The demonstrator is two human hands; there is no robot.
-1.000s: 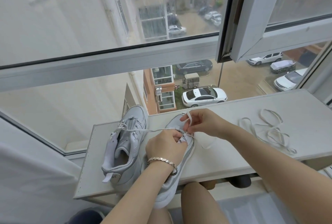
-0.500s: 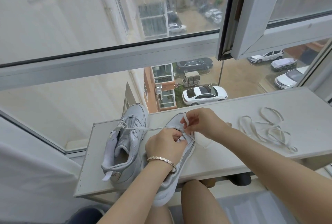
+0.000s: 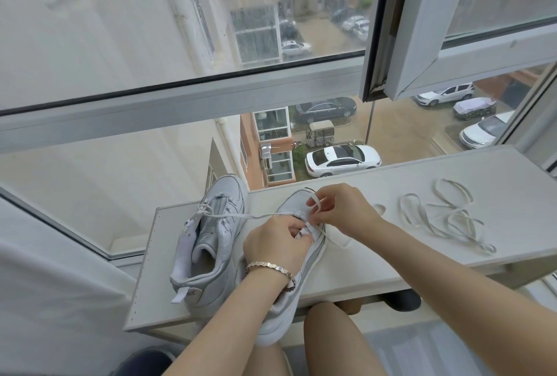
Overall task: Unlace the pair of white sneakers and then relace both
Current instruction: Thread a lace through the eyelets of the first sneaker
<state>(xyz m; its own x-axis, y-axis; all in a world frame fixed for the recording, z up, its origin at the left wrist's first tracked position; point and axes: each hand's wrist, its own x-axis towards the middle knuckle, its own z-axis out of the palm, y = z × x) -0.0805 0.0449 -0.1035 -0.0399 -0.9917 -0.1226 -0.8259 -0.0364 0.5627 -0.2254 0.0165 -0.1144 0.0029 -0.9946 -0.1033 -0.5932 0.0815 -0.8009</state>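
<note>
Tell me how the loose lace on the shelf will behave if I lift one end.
Probably floppy: the loose lace lies in slack loops on the shelf. Thin and flat, so likely light. Crossed loops may tangle.

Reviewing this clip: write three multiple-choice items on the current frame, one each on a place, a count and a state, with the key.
1. Where does the loose lace lie?
A) inside a sneaker
B) on the shelf, to the right of both hands
C) on the person's lap

2. How many sneakers are on the shelf?
A) one
B) two
C) three

3. What is the right hand doing?
A) resting flat on the shelf
B) holding a bracelet
C) pinching a lace above a sneaker

Key:
1 B: it lies coiled on the bare shelf.
2 B: one sneaker lies left of the left hand, and one lies under it.
3 C: its fingers curl round a lace loop.
</note>
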